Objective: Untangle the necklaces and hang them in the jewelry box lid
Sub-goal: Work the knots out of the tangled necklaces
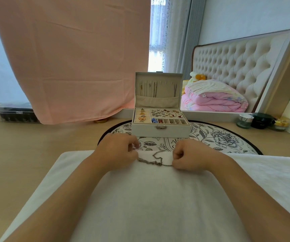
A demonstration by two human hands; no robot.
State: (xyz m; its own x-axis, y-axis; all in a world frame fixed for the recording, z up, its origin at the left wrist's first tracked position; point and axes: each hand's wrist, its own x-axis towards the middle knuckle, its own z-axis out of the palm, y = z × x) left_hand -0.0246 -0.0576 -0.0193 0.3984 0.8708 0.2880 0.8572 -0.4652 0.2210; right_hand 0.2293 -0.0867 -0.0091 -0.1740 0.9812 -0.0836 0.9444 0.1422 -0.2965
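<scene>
Necklaces (155, 160) in a thin silver knot, lying on the white towel (158, 198) near its far edge, stretched between two hands. One loop of chain arching up toward the flowered round mat (219, 138), another strand running low and flat from hand to hand, with a small tangle near the middle.

Still the untangling step, by the look of it. Nothing from this bunch hung up yet. Next move likely a soft pull apart, then picking at the little knot in the middle with fingertips. Slow and gentle needed, since a hard tug could make the knot tighter.

Left hand (118, 151) curled, knuckles up, pinching one end of the chain at the towel's far edge. Right hand (189, 157) curled into a loose fist, pinching the other end low on the towel. Both grips closed on the chain. Both forearms lying long and bare across the towel, coming in from the near corners and meeting close together.

Jewelry box (160, 127) open on the mat, just past the hands, toward the far side of the tabletop (36, 145). Lid (158, 88) standing straight up, with a few chains already hanging inside and free room on the right. Rings and small bits in the tray below.
</scene>
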